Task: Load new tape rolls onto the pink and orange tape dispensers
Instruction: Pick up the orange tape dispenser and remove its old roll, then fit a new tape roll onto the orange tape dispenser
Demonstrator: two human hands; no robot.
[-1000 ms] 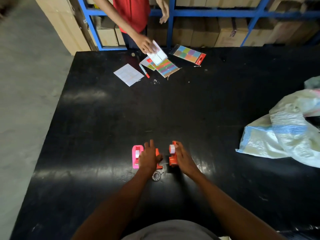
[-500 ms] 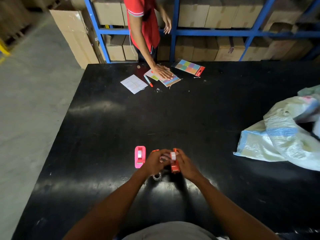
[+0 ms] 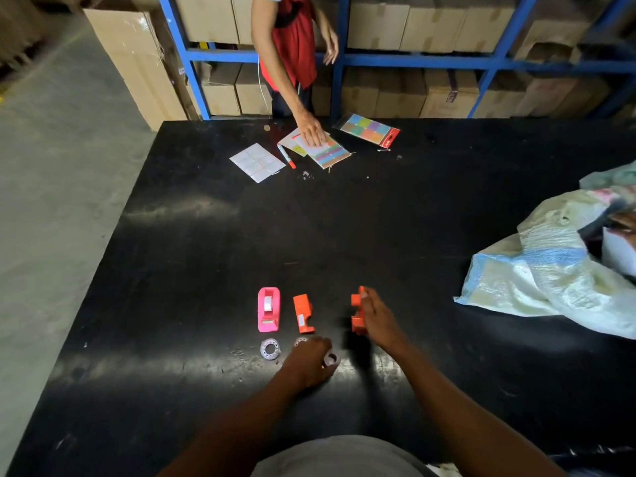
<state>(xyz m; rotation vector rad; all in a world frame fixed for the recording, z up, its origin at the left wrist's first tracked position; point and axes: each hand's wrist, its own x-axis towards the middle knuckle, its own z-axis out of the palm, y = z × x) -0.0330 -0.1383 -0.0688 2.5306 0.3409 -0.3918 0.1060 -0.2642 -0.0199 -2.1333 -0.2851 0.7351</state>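
Note:
A pink tape dispenser [image 3: 268,309] stands on the black table [image 3: 213,256] with a roll in it. Right of it lies an orange dispenser [image 3: 303,313] on its side. My right hand [image 3: 378,318] grips a second orange dispenser [image 3: 358,315], holding it just right of the first. My left hand [image 3: 307,363] is down on the table in front of the dispensers, fingers closed on a small clear tape roll [image 3: 331,359]. Another tape roll [image 3: 270,348] lies flat in front of the pink dispenser, and a third [image 3: 300,341] peeks out behind my left hand.
Across the table a person in red presses a hand [image 3: 312,132] on coloured sticky-note pads [image 3: 330,153]; a white sheet [image 3: 257,162], a pen [image 3: 286,155] and a colour pack [image 3: 371,129] lie there. A woven plastic sack [image 3: 550,270] fills the right side. Blue shelving with boxes stands behind.
My hands have separated: the right carried one orange dispenser to the right, the left dropped back to the table onto a tape roll. The other orange dispenser now lies uncovered.

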